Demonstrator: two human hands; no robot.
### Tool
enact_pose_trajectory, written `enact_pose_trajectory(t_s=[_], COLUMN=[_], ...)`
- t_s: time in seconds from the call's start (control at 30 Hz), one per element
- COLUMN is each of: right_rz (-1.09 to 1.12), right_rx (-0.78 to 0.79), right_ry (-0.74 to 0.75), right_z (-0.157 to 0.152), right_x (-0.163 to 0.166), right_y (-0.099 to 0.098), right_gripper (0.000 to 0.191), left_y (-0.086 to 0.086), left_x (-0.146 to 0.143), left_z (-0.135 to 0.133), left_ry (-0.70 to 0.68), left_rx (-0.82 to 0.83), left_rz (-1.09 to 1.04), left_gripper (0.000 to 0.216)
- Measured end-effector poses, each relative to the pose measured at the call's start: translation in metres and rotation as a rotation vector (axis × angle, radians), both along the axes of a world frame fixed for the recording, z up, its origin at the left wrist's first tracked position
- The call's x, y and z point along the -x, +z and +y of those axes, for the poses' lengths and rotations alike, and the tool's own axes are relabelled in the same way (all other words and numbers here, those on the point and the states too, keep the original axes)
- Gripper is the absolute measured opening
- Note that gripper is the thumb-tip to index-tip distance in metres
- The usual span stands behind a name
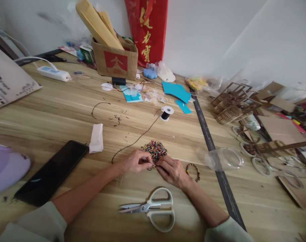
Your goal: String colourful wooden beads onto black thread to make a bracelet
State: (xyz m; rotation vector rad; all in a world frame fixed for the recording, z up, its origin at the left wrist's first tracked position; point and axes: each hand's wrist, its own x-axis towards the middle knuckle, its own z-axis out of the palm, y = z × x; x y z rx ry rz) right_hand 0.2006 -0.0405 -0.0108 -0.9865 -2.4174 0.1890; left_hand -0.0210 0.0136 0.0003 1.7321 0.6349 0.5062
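A pile of small multicoloured beads [155, 150] lies on the wooden table, with both hands at its near edge. My left hand [137, 161] is closed in a pinch, thumb against forefinger, on a thin black cord [140, 137]. That cord runs from a white spool [167, 111] and passes behind the left wrist; a short dark bit shows below the fingertips. Closed too, my right hand [171, 170] has its fingertips almost touching the left ones. Whatever it pinches is too small to make out. Beside its wrist rests a beaded bracelet [193, 172].
Scissors [153, 206] lie near me, slightly spread. To the left are a black phone [53, 171] and folded white paper [96, 138]. A clear plastic jar [224, 159] lies on its side at right. Farther back stand a cardboard box [114, 62] and small wooden baskets [228, 104].
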Motion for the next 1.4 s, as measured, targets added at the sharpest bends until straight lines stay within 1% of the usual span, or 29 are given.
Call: enact_pose_trajectory(t_s=[0.1, 0.3, 0.43, 0.53, 0.63, 0.83, 0.97, 1.07, 1.4], right_rz=[0.029, 0.026, 0.010, -0.001, -0.001, -0.050, -0.114, -0.144, -0.142], right_rx=[0.017, 0.025, 0.002, 0.005, 0.008, -0.033, -0.060, -0.069, -0.043], right_ry=[0.004, -0.016, -0.037, -0.044, -0.031, 0.085, 0.117, 0.108, 0.045], right_z=[0.000, 0.000, -0.001, -0.002, -0.002, -0.001, 0.001, 0.002, 0.004], right_x=[-0.001, -0.001, -0.001, -0.001, -0.001, 0.001, 0.003, 0.005, 0.006], right_y=[0.000, -0.001, -0.001, -0.001, 0.000, 0.007, 0.007, 0.007, 0.005], right_gripper=[0.010, 0.010, 0.012, 0.012, 0.010, 0.013, 0.020, 0.022, 0.021], left_y=[0.001, -0.002, 0.001, 0.004, 0.004, 0.003, 0.005, 0.005, 0.003], left_x=[0.000, 0.004, 0.006, 0.007, 0.008, 0.008, 0.007, 0.007, 0.006], left_z=[0.001, 0.005, 0.008, 0.009, 0.010, 0.011, 0.010, 0.010, 0.011], left_ry=[0.009, 0.030, 0.052, 0.083, 0.108, 0.100, 0.097, 0.093, 0.100], left_rx=[0.038, 0.310, 0.390, 0.412, 0.421, 0.420, 0.413, 0.408, 0.427], left_rz=[-0.016, -0.134, -0.136, -0.163, -0.205, -0.198, -0.168, -0.161, -0.194], left_gripper=[0.014, 0.019, 0.025, 0.028, 0.029, 0.029, 0.031, 0.031, 0.032])
